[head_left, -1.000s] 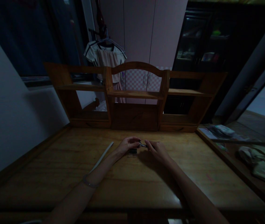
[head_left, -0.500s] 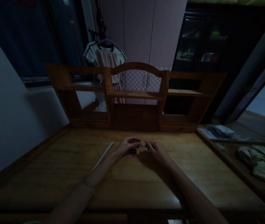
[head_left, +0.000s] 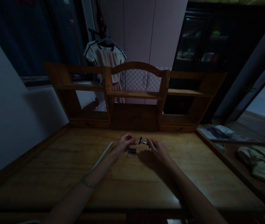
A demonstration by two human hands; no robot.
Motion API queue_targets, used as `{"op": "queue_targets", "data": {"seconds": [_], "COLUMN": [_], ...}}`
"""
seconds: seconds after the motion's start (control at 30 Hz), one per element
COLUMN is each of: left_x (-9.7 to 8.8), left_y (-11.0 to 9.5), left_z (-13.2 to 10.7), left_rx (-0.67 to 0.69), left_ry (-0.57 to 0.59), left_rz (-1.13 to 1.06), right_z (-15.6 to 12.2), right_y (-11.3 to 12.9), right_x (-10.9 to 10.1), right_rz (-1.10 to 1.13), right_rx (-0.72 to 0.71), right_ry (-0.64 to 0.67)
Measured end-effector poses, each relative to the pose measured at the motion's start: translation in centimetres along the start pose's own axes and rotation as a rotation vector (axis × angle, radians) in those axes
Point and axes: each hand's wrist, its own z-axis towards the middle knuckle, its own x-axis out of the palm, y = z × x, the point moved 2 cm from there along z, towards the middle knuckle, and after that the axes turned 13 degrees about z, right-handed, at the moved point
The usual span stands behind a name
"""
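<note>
A razor (head_left: 143,142) with a dark head and a shiny metal neck is in my right hand (head_left: 157,150), its handle between my fingers and its head toward the left. My left hand (head_left: 125,142) is just left of the razor head, apart from it, with its fingers loosely bent and spread and nothing visible in them. Below it on the desk lies a small case (head_left: 132,152), dark along the top and see-through in front. A long thin white strip (head_left: 101,155) lies left of my left forearm, which partly covers it.
The wooden desk (head_left: 132,183) has a shelf unit (head_left: 135,95) with small drawers along its back edge. A raised rim borders its right side. Beyond that are crumpled cloth (head_left: 260,163) and some packages (head_left: 221,131). A wall stands at the left.
My left hand has let go of the razor head and moved slightly left. The razor head and the small case now show more fully. My right hand still holds the razor.
</note>
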Motion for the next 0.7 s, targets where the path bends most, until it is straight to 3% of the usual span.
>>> {"op": "queue_targets", "data": {"seconds": [0.43,0.57,0.7], "left_x": [-0.5,-1.8,-5.6], "left_y": [-1.0,-2.1,-4.7], "left_z": [-0.3,0.4,-0.6], "left_rx": [0.027,0.112,0.130], "left_ry": [-0.046,-0.150,-0.241], "left_rz": [0.090,0.427,0.937], "right_z": [0.4,0.7,1.0], "right_y": [-1.3,-2.5,-3.7], "right_x": [-0.1,-0.7,-1.0], "right_rz": [-0.014,-0.019,0.014], "right_rx": [0.008,0.029,0.055], "right_ry": [-0.038,-0.093,-0.156]}}
